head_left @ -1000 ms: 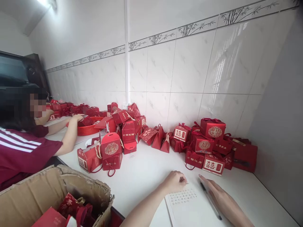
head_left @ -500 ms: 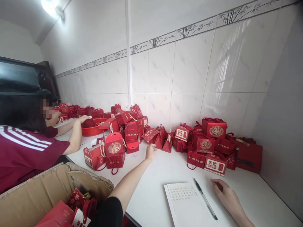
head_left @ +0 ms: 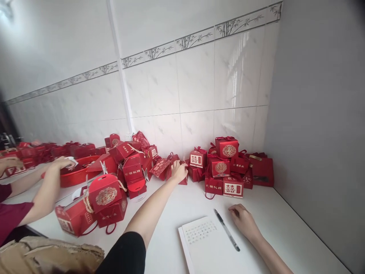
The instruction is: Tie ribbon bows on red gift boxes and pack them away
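My left hand [head_left: 179,171] reaches to the far side of the table, at a small red tent-shaped gift box [head_left: 183,180]. Its fingers look apart over the top of that box, and they partly hide it. My right hand [head_left: 244,220] rests on the white tabletop, fingers loosely curled, with nothing seen in them. A black pen [head_left: 227,230] lies just left of it, beside a notepad [head_left: 199,243] with handwritten lines. A red patterned gift box [head_left: 160,167] leans to the left of my left hand.
Stacked red gift boxes [head_left: 226,167] stand at the right by the wall; more boxes [head_left: 107,194] are piled at the left. A co-worker's arm [head_left: 45,194] reaches to a red basin [head_left: 75,175]. A cardboard carton [head_left: 51,251] sits at the lower left.
My view has swung right. My left hand has moved farther in, from in front of the tent-shaped boxes to over one. My right hand stays on the table beside the pen.
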### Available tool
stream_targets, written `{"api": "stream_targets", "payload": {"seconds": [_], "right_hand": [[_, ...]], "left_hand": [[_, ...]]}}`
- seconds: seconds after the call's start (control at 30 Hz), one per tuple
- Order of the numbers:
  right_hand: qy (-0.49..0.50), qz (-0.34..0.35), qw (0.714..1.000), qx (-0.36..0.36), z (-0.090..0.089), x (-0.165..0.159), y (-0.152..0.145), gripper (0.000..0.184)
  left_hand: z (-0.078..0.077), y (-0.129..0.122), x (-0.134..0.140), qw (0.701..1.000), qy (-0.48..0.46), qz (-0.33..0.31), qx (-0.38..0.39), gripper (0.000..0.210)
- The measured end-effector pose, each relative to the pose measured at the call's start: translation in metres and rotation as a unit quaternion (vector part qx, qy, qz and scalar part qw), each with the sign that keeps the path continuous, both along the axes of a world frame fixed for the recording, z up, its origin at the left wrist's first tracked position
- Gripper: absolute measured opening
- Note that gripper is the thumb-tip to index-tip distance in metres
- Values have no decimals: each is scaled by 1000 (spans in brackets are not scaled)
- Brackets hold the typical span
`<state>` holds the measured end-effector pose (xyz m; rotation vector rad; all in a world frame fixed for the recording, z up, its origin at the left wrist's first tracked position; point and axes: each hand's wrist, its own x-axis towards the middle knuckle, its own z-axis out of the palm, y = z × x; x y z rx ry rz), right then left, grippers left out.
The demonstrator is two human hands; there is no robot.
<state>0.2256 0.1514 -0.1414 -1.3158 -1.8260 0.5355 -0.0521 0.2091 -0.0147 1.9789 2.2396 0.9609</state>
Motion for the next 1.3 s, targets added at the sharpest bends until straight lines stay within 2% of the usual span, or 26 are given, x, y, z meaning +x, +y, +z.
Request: {"api": "stream_targets", "payload": {"seconds": [0.17, 0.27, 0.4, 0.47, 0.53, 0.63, 0.7, 0.77, 0.83, 0.93, 1.0, 1.07, 1.13, 1.3], "right_hand": [[-2, -2, 1000, -2, -1, -2, 2, 26], [-9, 1, 1000, 3, -4, -3, 3, 24], [-20, 5, 1000, 7, -8, -3, 3, 24], [-23, 6, 1000, 8, -10, -3, 3, 25], [-26, 8, 1000, 7, -11, -1, 3, 25], [-25, 6, 1000, 14, -7, 0, 3, 23], [-17, -5, 999, 44, 2, -2, -2, 22], [-12, -3, 996, 87, 16, -10, -16, 22], [-31, 62, 992, 105, 31, -24, -38, 23], [-123, 260, 956, 46, 47, -48, -77, 23], [-191, 324, 926, -25, 50, -61, -96, 42], [-233, 328, 910, -101, 49, -65, -103, 65], [-246, 311, 905, -153, 48, -63, -100, 74], [-235, 263, 913, -203, 45, -45, -81, 71]], "left_hand": [[-11, 18, 11, 998, -60, 32, 5, 31], [-13, 19, 5, 990, -111, 49, 75, 24], [-14, -4, -7, 954, -169, 51, 243, 13], [-24, -23, -9, 929, -192, 54, 311, 10], [-40, -44, -9, 914, -209, 43, 346, 8], [-68, -68, -6, 914, -222, -4, 339, 5], [-80, -75, -5, 918, -229, -33, 323, 7], [-86, -77, -5, 917, -240, -50, 314, 9], [-88, -76, -5, 915, -257, -52, 307, 8], [-90, -75, -3, 907, -294, -36, 298, 12], [-90, -75, -1, 900, -322, -28, 292, 20], [-89, -78, 2, 894, -345, -37, 282, 29], [-87, -81, 5, 894, -355, -67, 265, 32], [-79, -88, 9, 895, -364, -104, 238, 6]]}}
